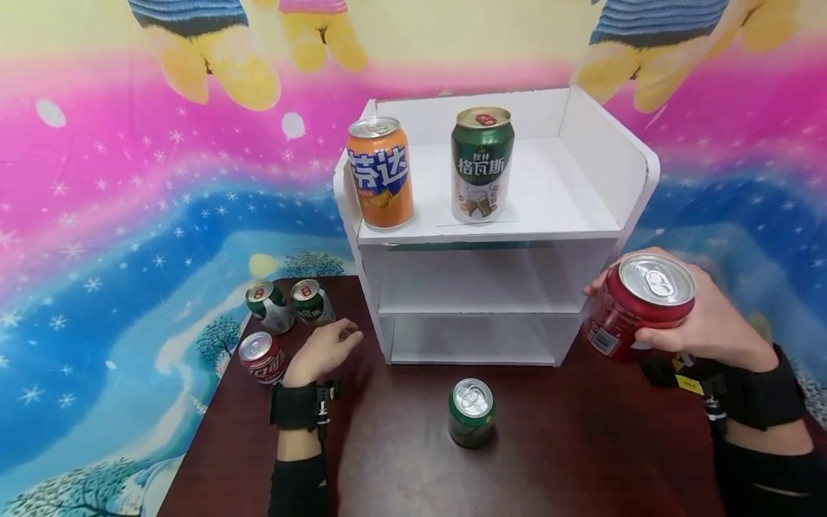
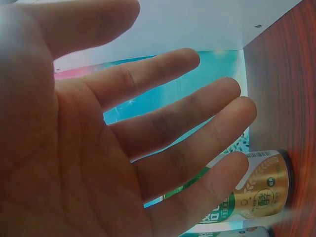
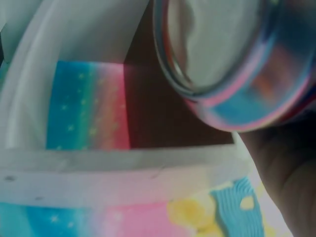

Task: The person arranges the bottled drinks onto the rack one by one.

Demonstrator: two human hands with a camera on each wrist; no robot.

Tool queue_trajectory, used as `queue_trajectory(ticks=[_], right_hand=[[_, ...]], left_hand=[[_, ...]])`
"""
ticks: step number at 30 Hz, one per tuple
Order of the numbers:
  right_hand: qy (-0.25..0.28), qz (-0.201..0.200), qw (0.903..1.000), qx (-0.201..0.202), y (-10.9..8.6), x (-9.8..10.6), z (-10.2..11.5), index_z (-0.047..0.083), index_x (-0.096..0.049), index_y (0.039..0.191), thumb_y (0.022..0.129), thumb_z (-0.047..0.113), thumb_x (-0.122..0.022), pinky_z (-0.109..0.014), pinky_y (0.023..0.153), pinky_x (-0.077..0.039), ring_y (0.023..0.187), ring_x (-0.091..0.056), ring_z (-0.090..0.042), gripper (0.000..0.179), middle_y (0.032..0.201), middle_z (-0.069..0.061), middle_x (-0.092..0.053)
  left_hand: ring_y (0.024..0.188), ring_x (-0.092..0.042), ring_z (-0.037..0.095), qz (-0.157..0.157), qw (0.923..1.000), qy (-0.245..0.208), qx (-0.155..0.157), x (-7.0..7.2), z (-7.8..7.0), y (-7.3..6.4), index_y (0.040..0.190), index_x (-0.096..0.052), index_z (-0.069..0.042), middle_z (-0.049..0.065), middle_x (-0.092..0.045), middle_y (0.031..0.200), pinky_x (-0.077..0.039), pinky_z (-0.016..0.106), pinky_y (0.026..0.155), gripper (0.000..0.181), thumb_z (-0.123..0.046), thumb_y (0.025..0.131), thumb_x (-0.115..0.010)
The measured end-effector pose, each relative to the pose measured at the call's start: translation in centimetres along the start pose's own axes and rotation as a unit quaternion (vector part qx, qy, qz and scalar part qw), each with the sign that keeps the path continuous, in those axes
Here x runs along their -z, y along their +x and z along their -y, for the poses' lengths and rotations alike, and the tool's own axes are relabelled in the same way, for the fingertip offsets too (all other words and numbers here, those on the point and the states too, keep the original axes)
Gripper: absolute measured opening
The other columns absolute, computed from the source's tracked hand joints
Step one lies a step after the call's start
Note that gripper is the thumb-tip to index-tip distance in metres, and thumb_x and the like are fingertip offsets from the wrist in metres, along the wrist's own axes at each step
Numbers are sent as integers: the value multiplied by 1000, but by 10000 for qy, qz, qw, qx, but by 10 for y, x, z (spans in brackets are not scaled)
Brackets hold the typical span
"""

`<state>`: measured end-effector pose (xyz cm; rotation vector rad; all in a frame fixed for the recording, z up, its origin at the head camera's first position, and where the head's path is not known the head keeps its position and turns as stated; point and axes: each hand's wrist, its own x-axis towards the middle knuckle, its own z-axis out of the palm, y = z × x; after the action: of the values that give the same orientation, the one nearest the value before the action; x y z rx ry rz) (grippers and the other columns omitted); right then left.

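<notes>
My right hand (image 1: 720, 316) grips a dark red soda can (image 1: 629, 316), raised beside the right side of the white shelf unit (image 1: 468, 341). In the right wrist view the held can (image 3: 247, 111) looks large and blurred. My left hand (image 1: 323, 350) hovers over the table at the left, holding nothing. Its fingers (image 2: 163, 118) are spread and slightly bent in the left wrist view, with a green, white and gold can (image 2: 269, 190) beyond them. Near that hand stand two green-and-white cans (image 1: 270, 309) and a red cola can (image 1: 262, 357).
On the unit's top shelf stand an orange soda can (image 1: 381, 176) at the left and a green-and-white can (image 1: 482, 169) near the middle. A green can (image 1: 472, 416) stands on the dark wooden table (image 1: 400, 445) before the unit. A patterned backdrop (image 1: 129, 179) hangs behind.
</notes>
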<state>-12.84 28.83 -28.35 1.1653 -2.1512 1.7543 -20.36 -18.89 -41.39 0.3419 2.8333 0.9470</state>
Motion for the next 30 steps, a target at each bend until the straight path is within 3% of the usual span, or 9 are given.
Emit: queue_trajectory(ticks=[4, 8, 15, 22, 27, 30], right_hand=[[805, 349, 9941, 643, 23, -3, 14, -22, -39, 122, 70, -17, -69, -28, 86, -49, 108, -58, -29, 61, 114, -27, -58], [907, 149, 9931, 733, 43, 2, 25, -20, -43, 122, 78, -7, -70, -27, 89, -47, 108, -58, -28, 53, 114, -25, -60], [672, -285, 9965, 395, 70, 14, 38, -18, -48, 122, 79, -1, -72, -27, 87, -47, 105, -59, -29, 52, 109, -24, -61], [360, -544, 9975, -284, 82, 12, 48, -9, -46, 130, 81, -13, -63, -23, 86, -48, 109, -57, -26, 52, 115, -21, -61], [-288, -870, 9936, -654, 87, 10, 50, 2, -48, 133, 82, -16, -59, -17, 83, -46, 111, -52, -21, 56, 120, -10, -60], [-1035, -1031, 9840, -1016, 89, 9, 51, 9, -45, 137, 84, -11, -61, -16, 80, -46, 112, -49, -18, 59, 125, -5, -55]], left_hand=[[97, -60, 25, 32, 10000, 40, 48, 1, 2, -1, 122, -59, -7, 11, -62, 114, -47, 45, 82, 36, -31, 98, -50], [95, -60, 23, 28, 10000, 32, 78, 2, 2, -2, 121, -60, -8, 10, -63, 112, -48, 44, 81, 34, -32, 98, -50], [97, -60, 25, -64, 10000, -10, 12, 5, 2, -3, 119, -60, -8, 11, -63, 112, -47, 46, 82, 33, -32, 98, -50], [99, -60, 25, -45, 10000, -7, 54, 4, 4, -3, 119, -60, -8, 10, -63, 113, -47, 46, 84, 34, -32, 98, -51], [97, -60, 25, -89, 10000, -39, 6, 3, 1, -3, 118, -61, -8, 10, -63, 111, -47, 46, 82, 32, -32, 97, -52], [96, -60, 25, -70, 10000, -42, 42, 3, 0, -4, 118, -61, -8, 11, -63, 111, -47, 46, 82, 32, -31, 97, -52]])
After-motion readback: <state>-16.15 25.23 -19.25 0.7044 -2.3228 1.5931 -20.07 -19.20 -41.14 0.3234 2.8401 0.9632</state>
